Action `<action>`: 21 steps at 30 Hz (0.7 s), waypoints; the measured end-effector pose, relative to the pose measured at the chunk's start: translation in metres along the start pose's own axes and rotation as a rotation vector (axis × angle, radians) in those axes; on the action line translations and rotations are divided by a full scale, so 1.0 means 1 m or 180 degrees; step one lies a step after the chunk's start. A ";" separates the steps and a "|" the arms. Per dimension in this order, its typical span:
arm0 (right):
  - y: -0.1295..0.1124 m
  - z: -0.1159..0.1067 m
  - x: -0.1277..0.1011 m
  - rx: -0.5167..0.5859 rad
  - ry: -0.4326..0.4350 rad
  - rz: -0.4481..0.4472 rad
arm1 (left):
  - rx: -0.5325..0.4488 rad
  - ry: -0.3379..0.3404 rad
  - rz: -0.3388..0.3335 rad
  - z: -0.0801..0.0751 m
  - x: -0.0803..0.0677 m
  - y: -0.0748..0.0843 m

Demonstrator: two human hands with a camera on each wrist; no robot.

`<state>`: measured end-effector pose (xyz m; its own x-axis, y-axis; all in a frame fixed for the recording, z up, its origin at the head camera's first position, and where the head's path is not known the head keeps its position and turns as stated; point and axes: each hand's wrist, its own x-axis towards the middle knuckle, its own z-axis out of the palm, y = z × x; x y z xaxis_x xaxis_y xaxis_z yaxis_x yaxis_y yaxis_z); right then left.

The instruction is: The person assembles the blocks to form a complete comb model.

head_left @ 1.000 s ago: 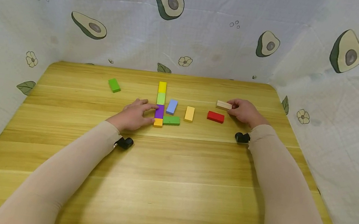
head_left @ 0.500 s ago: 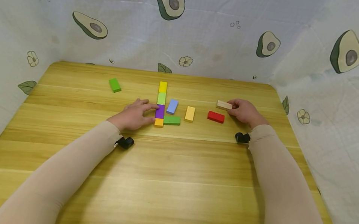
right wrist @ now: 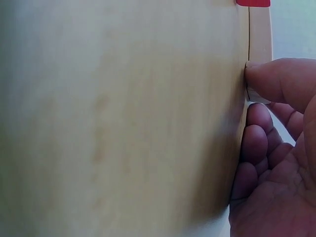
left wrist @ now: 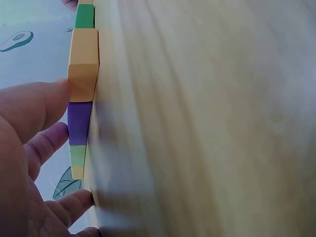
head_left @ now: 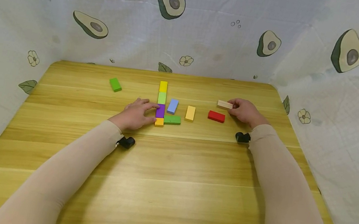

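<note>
Left hand point(head_left: 135, 113): unmoved since a second ago, fingers pressed against the purple block point(head_left: 160, 111) and orange block point(head_left: 159, 122) in the column.
Right hand point(head_left: 245, 111): unchanged, pinching the plain wooden block point(head_left: 224, 104) on the tabletop point(head_left: 171, 171).

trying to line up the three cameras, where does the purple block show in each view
Head: purple block in the middle of the table, third in the column, at the left hand fingertips.
Left wrist: purple block at left edge, below the orange block.
Right wrist: not in it.
Shared landmark: the orange block.
</note>
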<state>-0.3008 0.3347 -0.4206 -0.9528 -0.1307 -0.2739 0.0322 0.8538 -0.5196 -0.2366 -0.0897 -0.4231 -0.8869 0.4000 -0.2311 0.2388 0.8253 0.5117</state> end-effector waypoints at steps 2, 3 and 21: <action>0.000 0.000 0.000 -0.0020 0.0003 -0.0007 | -0.0010 -0.0004 -0.0002 0.000 0.000 0.000; 0.000 0.000 -0.001 -0.0031 -0.0001 -0.0013 | -0.0014 -0.0002 -0.0006 0.000 0.000 0.000; -0.006 -0.001 -0.004 -0.0095 -0.0015 -0.0008 | -0.0010 0.0045 -0.0008 0.002 0.001 -0.001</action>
<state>-0.2973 0.3304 -0.4158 -0.9515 -0.1351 -0.2764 0.0207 0.8682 -0.4959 -0.2374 -0.0892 -0.4254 -0.8930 0.3923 -0.2208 0.2354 0.8250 0.5137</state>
